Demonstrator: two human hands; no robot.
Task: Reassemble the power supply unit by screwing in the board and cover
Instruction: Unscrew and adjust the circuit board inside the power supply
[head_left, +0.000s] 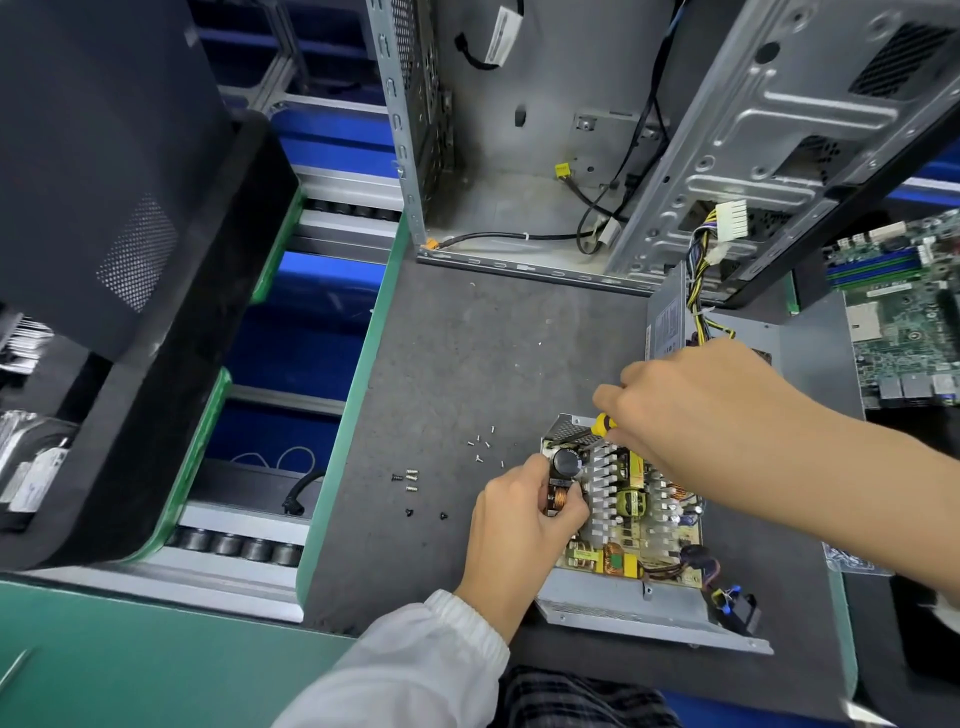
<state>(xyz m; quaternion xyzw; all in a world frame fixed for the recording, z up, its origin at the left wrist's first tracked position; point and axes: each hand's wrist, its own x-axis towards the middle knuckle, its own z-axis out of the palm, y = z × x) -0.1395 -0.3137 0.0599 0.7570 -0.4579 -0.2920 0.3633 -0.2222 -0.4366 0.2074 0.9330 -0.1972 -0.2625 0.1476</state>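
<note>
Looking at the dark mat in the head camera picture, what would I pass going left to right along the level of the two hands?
Dark screws → small silver screws → left hand → power supply board → right hand gripping the yellow screwdriver.

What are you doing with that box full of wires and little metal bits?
A person is putting a power supply back together on a dark mat. The right hand holds a yellow screwdriver with its tip down at the far left corner of the circuit board. The left hand grips the parts at the board's left edge. Loose screws lie on the mat just to the left. The cover is not on yet.
</note>
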